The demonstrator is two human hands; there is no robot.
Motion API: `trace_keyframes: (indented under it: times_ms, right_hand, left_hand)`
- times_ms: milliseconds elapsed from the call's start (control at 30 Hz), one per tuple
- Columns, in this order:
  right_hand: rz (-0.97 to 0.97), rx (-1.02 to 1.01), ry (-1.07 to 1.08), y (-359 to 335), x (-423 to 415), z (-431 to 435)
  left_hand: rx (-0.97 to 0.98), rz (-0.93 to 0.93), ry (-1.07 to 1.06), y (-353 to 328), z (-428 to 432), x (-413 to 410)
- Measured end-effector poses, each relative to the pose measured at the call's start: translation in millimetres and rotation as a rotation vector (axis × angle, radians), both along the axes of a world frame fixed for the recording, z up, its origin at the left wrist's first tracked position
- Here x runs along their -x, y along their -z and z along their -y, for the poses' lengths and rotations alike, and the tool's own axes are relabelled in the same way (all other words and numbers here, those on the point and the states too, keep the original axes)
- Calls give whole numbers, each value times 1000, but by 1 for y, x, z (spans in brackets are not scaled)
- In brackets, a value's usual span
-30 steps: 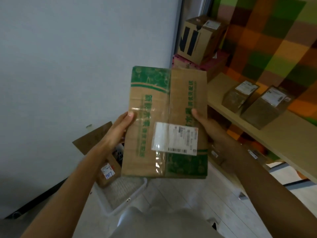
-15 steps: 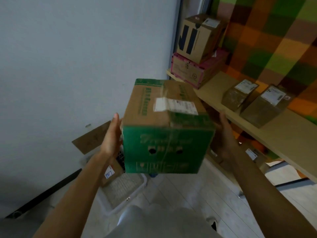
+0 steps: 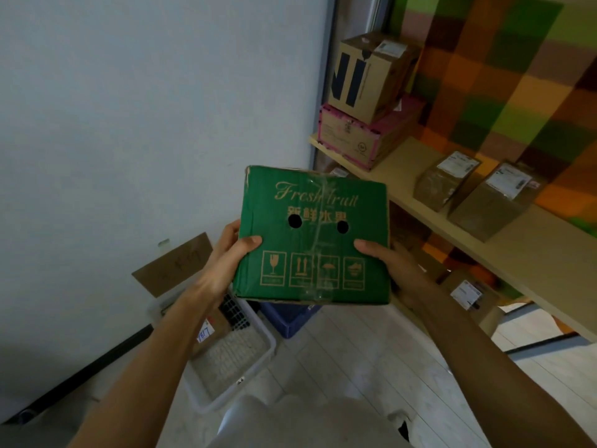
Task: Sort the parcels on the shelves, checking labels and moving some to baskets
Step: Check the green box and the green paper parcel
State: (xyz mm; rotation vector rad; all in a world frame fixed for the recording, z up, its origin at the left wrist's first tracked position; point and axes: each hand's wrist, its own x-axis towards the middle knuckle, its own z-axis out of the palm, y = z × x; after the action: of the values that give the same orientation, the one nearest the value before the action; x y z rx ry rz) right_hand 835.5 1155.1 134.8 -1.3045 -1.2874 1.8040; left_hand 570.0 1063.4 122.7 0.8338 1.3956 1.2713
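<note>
A plain pale wall [image 3: 129,124] fills the left; pale plank floor [image 3: 355,357] below; a wooden shelf [image 3: 520,244] runs along the right, backed by chequered green-orange cloth [image 3: 517,76].

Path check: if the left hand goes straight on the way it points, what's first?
The green fruit box, which the left hand grips. Carrying it onward, the pink-edged box on the shelf looks next, though depth is unclear.

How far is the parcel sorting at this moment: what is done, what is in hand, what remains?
Done: one labelled parcel lies in the white basket. In hand: left hand and right hand grip the green fruit box; no label shows on this side. Left: four parcels wait on the upper shelf, at least one lower.
</note>
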Motion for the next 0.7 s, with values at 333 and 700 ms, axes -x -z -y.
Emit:
trace_keyframes:
  times_ms: [333, 700]
  right_hand:
    - [-87, -62, 226, -18, 7, -11]
    - [173, -213, 170, -4, 16, -6]
  left_hand:
    - [-83, -20, -90, -23, -7, -5]
    - [23, -127, -172, -1, -10, -17]
